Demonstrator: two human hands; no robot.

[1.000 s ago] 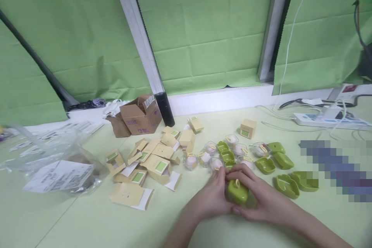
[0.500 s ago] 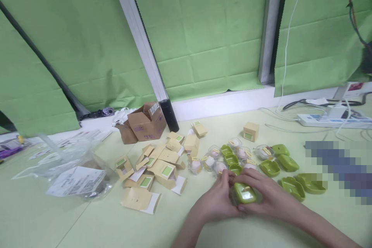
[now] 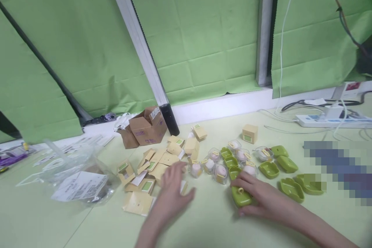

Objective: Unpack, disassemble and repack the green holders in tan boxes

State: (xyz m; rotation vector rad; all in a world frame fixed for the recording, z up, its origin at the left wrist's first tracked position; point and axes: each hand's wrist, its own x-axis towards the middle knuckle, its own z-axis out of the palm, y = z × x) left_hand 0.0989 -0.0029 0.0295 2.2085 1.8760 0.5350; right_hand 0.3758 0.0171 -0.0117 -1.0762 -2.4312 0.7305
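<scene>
Low in the middle of the frame, we see the right hand (image 3: 260, 199) curled around a closed green case (image 3: 240, 198), fingers over its far side and thumb along the near edge. The case rests on the pale table (image 3: 203, 226). To its left, the left hand (image 3: 171, 193) is open with fingers spread, holding nothing, and hovers at the near edge of a heap of flattened tan boxes (image 3: 161, 159). Just above the case stand small clear tubs (image 3: 220, 171) with pale contents, and to their right lie open green shells (image 3: 269, 168). A brown carton (image 3: 145, 130) sits further up, a clear plastic bag (image 3: 78, 178) at lower left, and a power strip (image 3: 331, 121) at the right edge.
</scene>
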